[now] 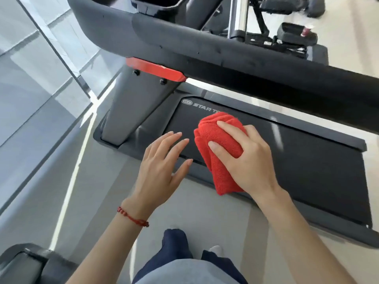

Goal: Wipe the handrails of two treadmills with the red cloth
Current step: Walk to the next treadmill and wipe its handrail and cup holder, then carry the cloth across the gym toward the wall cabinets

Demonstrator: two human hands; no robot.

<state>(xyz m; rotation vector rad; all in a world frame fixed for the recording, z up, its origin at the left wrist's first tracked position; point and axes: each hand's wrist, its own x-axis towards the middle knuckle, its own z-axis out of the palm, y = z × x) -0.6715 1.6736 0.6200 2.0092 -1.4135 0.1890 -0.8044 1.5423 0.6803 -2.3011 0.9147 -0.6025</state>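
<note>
My right hand (244,158) grips a bunched red cloth (220,140) in mid-air, below the long black handrail (225,50) of a treadmill and above its dark belt deck (297,167). My left hand (164,160) hovers just left of the cloth with its fingers straight and spread, holding nothing; a red string bracelet circles that wrist. The handrail runs diagonally from upper left to the right edge, with a red trim piece (155,69) where it meets the grey upright (133,107).
A glass wall with a metal frame (51,44) stands on the left. Part of another dark machine (26,263) shows at the bottom left corner. Other gym equipment (293,31) sits on the pale floor at the top right. My legs (180,259) are below.
</note>
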